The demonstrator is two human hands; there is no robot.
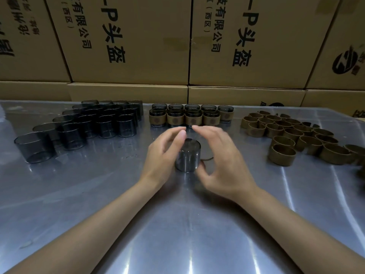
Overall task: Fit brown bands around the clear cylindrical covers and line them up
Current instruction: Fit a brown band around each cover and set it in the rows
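Cover (188,155) upright between hands (164,155) (221,165), near table (197,234) centre.

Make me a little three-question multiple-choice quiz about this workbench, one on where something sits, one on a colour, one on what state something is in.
1. Where do the loose brown bands lie on the metal table?
A. To the person's right
B. To the person's left
C. On the cartons

2. What colour are the unbanded covers grouped on the left?
A. Bright red
B. Smoky dark grey, see-through
C. White

3. Does the cover between the left hand and right hand wear a band?
A. Yes, two
B. Yes, one
C. No

Answers: 1 A, the band pile is at the right side. 2 B, the table shows through their dark walls. 3 C, its wall is bare, unlike the banded covers lined up behind.
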